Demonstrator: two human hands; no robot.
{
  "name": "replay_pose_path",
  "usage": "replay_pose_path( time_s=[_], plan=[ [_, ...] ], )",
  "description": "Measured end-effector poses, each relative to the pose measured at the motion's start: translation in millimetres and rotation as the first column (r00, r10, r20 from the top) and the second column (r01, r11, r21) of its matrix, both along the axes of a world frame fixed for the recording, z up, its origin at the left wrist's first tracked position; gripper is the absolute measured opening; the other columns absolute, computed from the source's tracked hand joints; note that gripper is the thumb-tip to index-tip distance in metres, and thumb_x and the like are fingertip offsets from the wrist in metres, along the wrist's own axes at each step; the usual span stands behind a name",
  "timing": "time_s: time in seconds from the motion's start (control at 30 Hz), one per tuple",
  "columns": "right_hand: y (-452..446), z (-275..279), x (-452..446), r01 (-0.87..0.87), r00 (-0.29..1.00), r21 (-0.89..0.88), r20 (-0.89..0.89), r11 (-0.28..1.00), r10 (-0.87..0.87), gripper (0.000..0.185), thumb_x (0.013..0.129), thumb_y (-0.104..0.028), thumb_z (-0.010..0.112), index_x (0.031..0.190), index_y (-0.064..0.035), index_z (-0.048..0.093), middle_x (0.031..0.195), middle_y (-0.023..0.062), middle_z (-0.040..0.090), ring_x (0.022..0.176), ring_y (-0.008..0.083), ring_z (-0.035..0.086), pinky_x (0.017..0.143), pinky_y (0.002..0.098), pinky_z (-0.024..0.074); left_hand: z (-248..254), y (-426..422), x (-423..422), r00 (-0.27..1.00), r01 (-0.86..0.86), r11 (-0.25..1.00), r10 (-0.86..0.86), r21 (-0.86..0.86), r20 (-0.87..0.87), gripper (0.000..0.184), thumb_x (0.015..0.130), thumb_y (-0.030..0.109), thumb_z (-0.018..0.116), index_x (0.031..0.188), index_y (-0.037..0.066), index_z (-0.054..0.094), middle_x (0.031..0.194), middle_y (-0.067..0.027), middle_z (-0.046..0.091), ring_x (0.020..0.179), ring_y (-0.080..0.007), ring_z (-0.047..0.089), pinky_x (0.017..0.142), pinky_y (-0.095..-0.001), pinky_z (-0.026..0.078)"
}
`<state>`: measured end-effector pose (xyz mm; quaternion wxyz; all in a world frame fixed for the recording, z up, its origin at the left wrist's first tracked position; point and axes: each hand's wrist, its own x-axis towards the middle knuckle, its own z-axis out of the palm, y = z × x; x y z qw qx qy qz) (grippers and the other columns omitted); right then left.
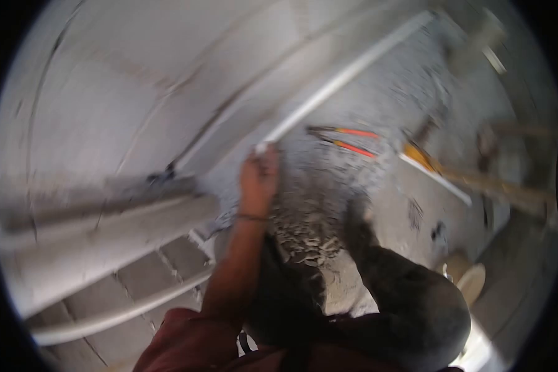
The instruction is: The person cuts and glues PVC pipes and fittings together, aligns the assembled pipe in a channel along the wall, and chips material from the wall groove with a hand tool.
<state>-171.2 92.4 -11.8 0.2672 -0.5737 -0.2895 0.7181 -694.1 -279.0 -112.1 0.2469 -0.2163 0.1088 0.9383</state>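
My left hand (259,173) is closed around the near end of a long, thin white strip (347,74), which runs away from it toward the upper right. The hand is stretched forward, and motion blurs its fingers. Right of it, pliers-like cutters with orange-red handles (355,140) lie on the dusty floor (328,167), their handles spread apart. My right hand does not show in the view.
Broken chips (307,239) are heaped between my legs. A yellow tool (415,154), blurred, lies beside a white-edged board (437,180) on the right. Pale pipes (118,245) run along the lower left, near the wall (118,93). A round object (472,283) stands by my knee.
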Motion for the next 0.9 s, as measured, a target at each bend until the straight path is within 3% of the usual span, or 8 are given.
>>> replay_pose_path(
  time_s=[0.1,0.2,0.27,0.4,0.57,0.6,0.87,0.9],
  plan=[
    [-13,71,-194,-0.535,0.766,0.267,-0.248,0.802,0.593,0.04,0.09,-0.025,0.066,0.122,-0.0022,0.057,0.102,0.0095,0.061,0.085,0.0176,0.06,0.07,0.0294,0.0489,28,54,6,0.879,-0.352,0.884,0.425,-0.308,0.215,0.026,0.103,0.011,0.055,0.116,-0.011,0.05,0.11,-0.0209,0.056,0.099,-0.0271,0.065,0.092,-0.0344,0.062],
    [-71,125,-360,-0.754,0.455,0.411,-0.235,0.512,0.859,0.045,0.089,-0.02,0.067,0.128,0.0002,0.056,0.108,0.0095,0.06,0.09,0.0168,0.059,0.076,0.0287,0.0491,20,66,12,0.967,-0.233,0.754,0.245,-0.614,-0.065,0.028,0.103,0.013,0.058,0.118,-0.01,0.051,0.114,-0.0191,0.055,0.1,-0.0247,0.065,0.088,-0.0303,0.062],
    [-91,127,-430,-0.871,0.207,0.424,-0.142,0.248,0.968,0.041,0.087,-0.016,0.07,0.123,0.0005,0.058,0.11,0.0082,0.059,0.093,0.0143,0.057,0.076,0.028,0.0484,32,83,13,0.802,-0.373,0.837,0.508,-0.401,0.314,0.03,0.103,0.016,0.059,0.121,-0.006,0.052,0.116,-0.0146,0.056,0.103,-0.0211,0.064,0.087,-0.0296,0.059],
    [-196,92,-538,-0.831,-0.238,0.507,0.046,-0.228,0.97,0.03,0.085,-0.006,0.077,0.111,0.0006,0.063,0.089,0.0037,0.064,0.079,0.0113,0.06,0.072,0.0263,0.0501,42,90,16,0.765,-0.515,0.775,0.608,-0.366,0.211,0.027,0.103,0.014,0.059,0.126,0.002,0.052,0.121,-0.0103,0.057,0.11,-0.0193,0.062,0.09,-0.0295,0.055],
    [-288,15,-575,-0.795,-0.224,0.564,0.068,-0.223,0.972,0.029,0.086,-0.003,0.074,0.113,0.0007,0.065,0.093,0.0067,0.071,0.081,0.013,0.066,0.074,0.0255,0.0537,10,89,-7,0.717,-0.695,0.695,0.651,-0.183,-0.25,0.038,0.1,0.013,0.062,0.135,0.007,0.048,0.12,-0.0096,0.061,0.105,-0.0183,0.064,0.088,-0.0308,0.054],
    [-300,2,-577,-0.781,-0.142,0.612,0.023,-0.126,0.99,0.029,0.084,-0.008,0.079,0.109,0.0005,0.068,0.088,0.0061,0.071,0.08,0.0135,0.066,0.073,0.0267,0.0536,-6,83,-8,0.725,-0.669,0.709,0.689,0.225,-0.014,0.044,0.1,0.013,0.06,0.14,0.006,0.043,0.12,-0.0083,0.06,0.104,-0.0181,0.064,0.088,-0.0318,0.054],
    [-323,-44,-601,-0.493,0.024,0.847,0.239,-0.197,0.971,0.044,0.075,-0.027,0.085,0.108,-0.0023,0.071,0.093,0.0123,0.076,0.087,0.02,0.073,0.081,0.0332,0.0565,-43,87,4,0.768,-0.634,0.544,0.366,-0.549,-0.525,0.029,0.105,0.023,0.052,0.127,0.004,0.054,0.113,-0.0102,0.062,0.103,-0.0229,0.063,0.084,-0.0322,0.054],
    [-325,-52,-604,-0.461,0.038,0.866,0.235,-0.192,0.971,0.044,0.075,-0.028,0.085,0.108,-0.0022,0.071,0.093,0.0121,0.076,0.087,0.0203,0.073,0.081,0.0336,0.0565,-33,91,7,0.812,-0.578,0.717,0.46,-0.39,-0.359,0.028,0.105,0.022,0.053,0.125,0.002,0.055,0.112,-0.0104,0.062,0.102,-0.022,0.063,0.084,-0.0337,0.054]
  ],
)
